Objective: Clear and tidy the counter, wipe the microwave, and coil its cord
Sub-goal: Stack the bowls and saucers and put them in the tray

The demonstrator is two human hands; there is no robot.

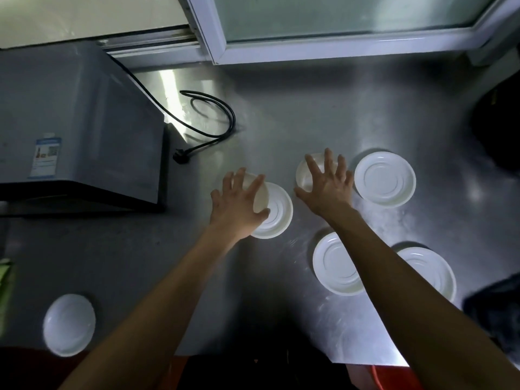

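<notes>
The left hand (239,206) grips a small white bowl (260,197) over a plate (277,212) mid-worktop; the right hand (327,184) hovers spread over another bowl (305,175), seemingly not touching; lift straight, nest gently, avoiding the cord (213,119).

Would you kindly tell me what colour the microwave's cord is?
The cord is black, seen clearly in the head view against the steel counter.

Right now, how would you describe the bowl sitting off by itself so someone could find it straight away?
Start at the grey microwave on the left of the steel counter. Come straight toward the near edge; the white bowl sits alone there. Unlike the other white dishes, grouped right of the microwave by the hands, it has no neighbours.
</notes>
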